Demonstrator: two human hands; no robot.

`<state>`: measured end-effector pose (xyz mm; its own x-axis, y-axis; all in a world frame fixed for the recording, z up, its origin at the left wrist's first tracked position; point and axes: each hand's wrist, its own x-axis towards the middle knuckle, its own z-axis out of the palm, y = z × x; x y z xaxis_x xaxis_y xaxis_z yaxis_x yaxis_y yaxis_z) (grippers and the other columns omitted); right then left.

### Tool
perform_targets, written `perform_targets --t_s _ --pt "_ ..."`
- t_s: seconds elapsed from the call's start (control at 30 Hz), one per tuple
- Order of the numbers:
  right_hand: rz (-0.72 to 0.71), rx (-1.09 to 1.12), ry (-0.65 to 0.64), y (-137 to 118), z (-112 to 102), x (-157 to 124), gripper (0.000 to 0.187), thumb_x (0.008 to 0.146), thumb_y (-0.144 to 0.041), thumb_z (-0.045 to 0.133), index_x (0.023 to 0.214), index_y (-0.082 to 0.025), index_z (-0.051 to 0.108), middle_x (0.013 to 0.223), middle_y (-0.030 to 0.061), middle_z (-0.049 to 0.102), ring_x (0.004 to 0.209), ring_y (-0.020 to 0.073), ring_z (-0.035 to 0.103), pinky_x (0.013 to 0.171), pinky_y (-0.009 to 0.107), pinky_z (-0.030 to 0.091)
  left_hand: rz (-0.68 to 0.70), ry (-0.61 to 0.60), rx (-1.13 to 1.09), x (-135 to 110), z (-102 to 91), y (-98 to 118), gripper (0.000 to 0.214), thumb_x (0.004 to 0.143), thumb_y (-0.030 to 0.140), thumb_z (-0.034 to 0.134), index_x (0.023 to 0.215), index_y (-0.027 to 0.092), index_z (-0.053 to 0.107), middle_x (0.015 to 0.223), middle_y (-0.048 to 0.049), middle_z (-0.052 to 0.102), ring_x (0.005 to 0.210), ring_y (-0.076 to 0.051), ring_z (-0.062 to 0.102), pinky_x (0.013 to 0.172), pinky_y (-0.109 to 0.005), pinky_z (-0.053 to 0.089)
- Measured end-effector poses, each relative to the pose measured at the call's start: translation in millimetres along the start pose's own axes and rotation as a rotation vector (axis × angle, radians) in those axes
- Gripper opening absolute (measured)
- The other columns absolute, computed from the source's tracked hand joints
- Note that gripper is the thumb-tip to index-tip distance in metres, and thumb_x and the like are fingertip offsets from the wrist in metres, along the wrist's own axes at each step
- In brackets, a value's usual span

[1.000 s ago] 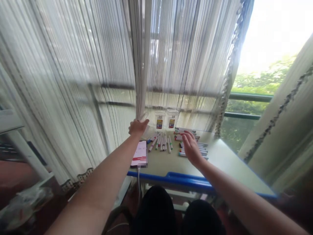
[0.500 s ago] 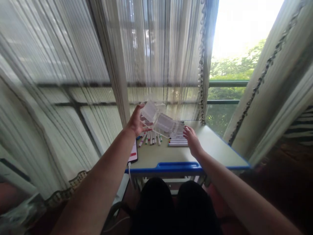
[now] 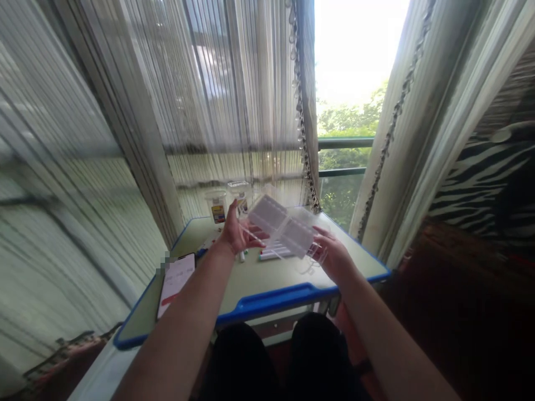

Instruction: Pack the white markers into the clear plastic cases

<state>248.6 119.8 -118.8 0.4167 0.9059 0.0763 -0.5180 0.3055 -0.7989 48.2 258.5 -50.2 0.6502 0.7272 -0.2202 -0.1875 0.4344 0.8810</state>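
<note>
A clear plastic case (image 3: 281, 225) with two whitish panels is held up in the air, tilted down to the right. My left hand (image 3: 239, 231) grips its left end, thumb up and fingers beneath. At the other end my right hand (image 3: 330, 253) has its fingers closed around the case's edge. Below it, a row of white markers (image 3: 273, 253) with coloured ends lies on the table, partly hidden by the case. More loose markers (image 3: 242, 256) lie by my left hand, mostly covered by it.
A phone (image 3: 178, 281) with a lit screen lies at the table's left. Two clear containers (image 3: 217, 207) with labels stand at the back left. The table (image 3: 271, 284) has a blue edge. Sheer curtains (image 3: 234, 122) hang behind it, beside an open window.
My right hand has gone from beside the marker row to gripping the case's right end. The case has moved right within the view and is held by both hands. The view has turned right.
</note>
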Motion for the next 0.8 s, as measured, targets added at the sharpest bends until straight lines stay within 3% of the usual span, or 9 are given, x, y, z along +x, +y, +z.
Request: perform_targets --t_s 0.1,0.17,0.23,0.3,0.4,0.53,0.67,0.73,0.8 --pt "0.046 0.039 0.047 18 -5 -7 0.039 0.067 -0.018 0.068 0.105 -0.020 0.058 0.081 0.0034 0.072 0.063 0.0166 0.066 0.060 0.030 0.054 0.079 0.076 -0.193 13 -2.2 -16 0.074 0.077 0.075 0.035 0.103 0.010 0.061 0.069 -0.0096 0.065 0.058 -0.021 0.064 0.052 -0.032 0.053" --pt "0.068 0.035 0.072 27 -6 -8 0.039 0.066 -0.017 0.067 0.104 -0.020 0.058 0.080 0.0032 0.072 0.062 0.0166 0.066 0.058 0.029 0.053 0.143 0.145 -0.248 17 -8.0 -22 0.055 0.082 0.060 0.043 0.100 0.011 0.061 0.067 -0.0069 0.065 0.057 -0.019 0.063 0.053 -0.030 0.053" --pt "0.105 0.007 0.093 28 -7 -3 0.036 0.064 -0.017 0.064 0.100 -0.020 0.059 0.076 0.0026 0.071 0.059 0.0159 0.065 0.055 0.027 0.052 0.161 0.186 -0.205 15 -16.7 -24 0.036 0.081 0.042 0.050 0.099 0.013 0.061 0.064 -0.0041 0.064 0.053 -0.016 0.060 0.050 -0.028 0.051" --pt "0.163 -0.038 0.082 22 -11 6 0.032 0.063 -0.017 0.060 0.094 -0.019 0.061 0.071 0.0021 0.069 0.054 0.0145 0.062 0.051 0.025 0.049 0.120 0.138 -0.119 9 -25.8 -23 0.028 0.077 0.032 0.053 0.096 0.014 0.062 0.061 -0.0028 0.062 0.049 -0.016 0.057 0.047 -0.028 0.049" --pt "0.276 -0.143 -0.019 7 -22 21 0.023 0.061 -0.019 0.057 0.083 -0.018 0.063 0.060 0.0010 0.064 0.048 0.0135 0.056 0.046 0.024 0.045 0.045 0.060 -0.020 -2 -35.4 -19 0.027 0.076 0.036 0.052 0.087 0.014 0.064 0.055 -0.0019 0.057 0.045 -0.015 0.053 0.043 -0.028 0.046" --pt "0.428 -0.292 0.010 3 -32 29 0.008 0.059 -0.021 0.058 0.067 -0.018 0.058 0.046 -0.0019 0.052 0.038 0.0105 0.043 0.036 0.021 0.033 0.042 0.046 0.113 -11 -41.0 -17 0.026 0.075 0.038 0.055 0.081 0.015 0.066 0.054 -0.0012 0.055 0.044 -0.010 0.048 0.041 -0.021 0.039" --pt "0.346 -0.334 -0.095 11 -31 19 0.034 0.057 -0.018 0.059 0.091 -0.020 0.062 0.052 -0.0056 0.053 0.040 0.0084 0.043 0.039 0.019 0.033 0.002 0.043 0.432 -15 -46.9 -22 0.024 0.067 0.031 0.063 0.085 0.016 0.068 0.063 -0.0026 0.061 0.049 -0.012 0.054 0.043 -0.023 0.042" --pt "0.270 -0.337 -0.161 14 -31 14 0.051 0.056 -0.016 0.060 0.107 -0.024 0.058 0.060 -0.0062 0.057 0.045 0.0091 0.048 0.043 0.019 0.037 0.014 0.102 0.591 -16 -49.0 -29 0.023 0.063 0.024 0.064 0.085 0.015 0.067 0.063 -0.0015 0.059 0.047 -0.012 0.053 0.041 -0.024 0.040" --pt "0.206 -0.366 -0.167 15 -33 13 0.055 0.056 -0.018 0.063 0.110 -0.025 0.057 0.072 -0.0041 0.063 0.056 0.0113 0.055 0.049 0.022 0.043 0.056 0.186 0.665 -18 -49.3 -39 0.021 0.064 0.021 0.060 0.083 0.014 0.067 0.060 0.0001 0.056 0.045 -0.012 0.051 0.041 -0.024 0.039"
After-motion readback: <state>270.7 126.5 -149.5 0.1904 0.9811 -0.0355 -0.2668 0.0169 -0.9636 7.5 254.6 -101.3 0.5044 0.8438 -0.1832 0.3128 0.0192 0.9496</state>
